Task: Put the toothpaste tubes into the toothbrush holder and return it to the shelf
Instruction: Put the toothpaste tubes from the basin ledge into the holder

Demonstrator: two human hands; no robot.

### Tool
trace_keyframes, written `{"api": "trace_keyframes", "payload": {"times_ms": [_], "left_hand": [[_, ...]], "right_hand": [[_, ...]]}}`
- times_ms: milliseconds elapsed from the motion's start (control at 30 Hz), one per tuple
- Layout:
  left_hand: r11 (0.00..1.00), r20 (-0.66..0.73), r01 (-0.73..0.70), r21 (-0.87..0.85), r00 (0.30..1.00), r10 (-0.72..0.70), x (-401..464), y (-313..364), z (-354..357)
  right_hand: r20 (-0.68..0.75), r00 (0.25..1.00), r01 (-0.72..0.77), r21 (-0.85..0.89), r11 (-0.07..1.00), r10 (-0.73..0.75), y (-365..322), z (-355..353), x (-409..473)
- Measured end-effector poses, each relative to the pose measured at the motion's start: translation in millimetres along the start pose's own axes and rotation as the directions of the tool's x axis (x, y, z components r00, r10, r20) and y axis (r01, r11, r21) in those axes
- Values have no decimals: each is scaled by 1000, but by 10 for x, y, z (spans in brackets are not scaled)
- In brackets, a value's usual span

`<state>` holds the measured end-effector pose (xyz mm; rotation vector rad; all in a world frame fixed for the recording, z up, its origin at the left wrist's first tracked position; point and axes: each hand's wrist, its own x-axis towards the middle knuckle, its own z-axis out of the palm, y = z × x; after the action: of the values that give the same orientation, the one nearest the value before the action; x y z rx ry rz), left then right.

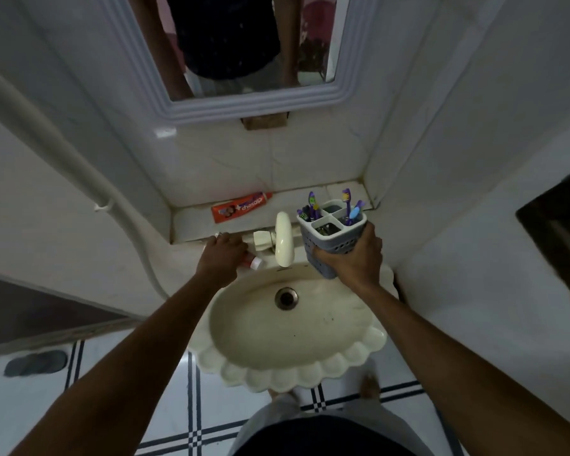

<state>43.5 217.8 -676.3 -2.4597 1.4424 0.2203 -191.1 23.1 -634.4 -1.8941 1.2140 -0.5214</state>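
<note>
My right hand grips a grey-and-white toothbrush holder from below, above the sink's right rim. It has four compartments, with several purple and blue toothbrushes standing in it. An orange-red toothpaste tube lies flat on the marble shelf, left of the holder. My left hand rests knuckles-up at the sink's back left edge, closed over a small white-and-red tube whose cap end sticks out toward the tap.
A cream tap stands between my hands at the back of the scalloped cream sink. A framed mirror hangs above the shelf. Tiled walls close in on both sides, with a white pipe on the left.
</note>
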Motion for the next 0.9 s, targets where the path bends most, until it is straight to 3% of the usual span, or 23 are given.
{"api": "trace_keyframes", "payload": {"times_ms": [67, 133, 233, 267, 333, 400, 433, 500, 600, 667, 767, 900], "left_hand": [[995, -2, -28, 96, 1000, 28, 42, -24, 22], [997, 15, -15, 70, 1000, 14, 32, -53, 2], [967, 83, 114, -228, 992, -98, -88, -194, -42], [901, 130, 185, -392, 981, -145, -159, -258, -95], [641, 211, 303, -705, 953, -218, -356, -330, -309], [424, 200, 298, -855, 945, -260, -510, -332, -633], [363, 183, 277, -890, 945, -272, -547, -298, -837], [333, 111, 207, -920, 952, -284, -519, -182, -1243], [423, -22, 75, -903, 975, -220, -301, 87, -1722], [594, -87, 13, -805, 986, -139, -92, 326, -1935], [857, -196, -49, -514, 979, -61, 204, 722, -2175], [956, -200, -15, -294, 979, -47, 472, 1049, -2263]], "right_hand": [[-6, 1000, -7, 7, 1000, 7, 38, 75, 68], [2, 1000, -19, 49, 999, 19, 70, 137, 129], [18, 1000, -25, 90, 996, 23, 160, 229, 169], [28, 999, -25, 88, 996, 23, 194, 249, 164], [56, 998, -28, 86, 996, 23, 243, 259, 139], [81, 997, -27, 128, 991, 17, 296, 267, 108], [95, 995, -31, 154, 988, 16, 320, 262, 86], [119, 992, -51, 173, 984, 31, 351, 230, 58], [140, 990, -57, 156, 986, 35, 396, 137, 39], [174, 985, -33, 125, 992, 11, 392, 78, 58], [215, 976, -2, 106, 994, -21, 386, 8, 119], [241, 970, 7, 90, 996, -28, 399, -59, 162]]}}
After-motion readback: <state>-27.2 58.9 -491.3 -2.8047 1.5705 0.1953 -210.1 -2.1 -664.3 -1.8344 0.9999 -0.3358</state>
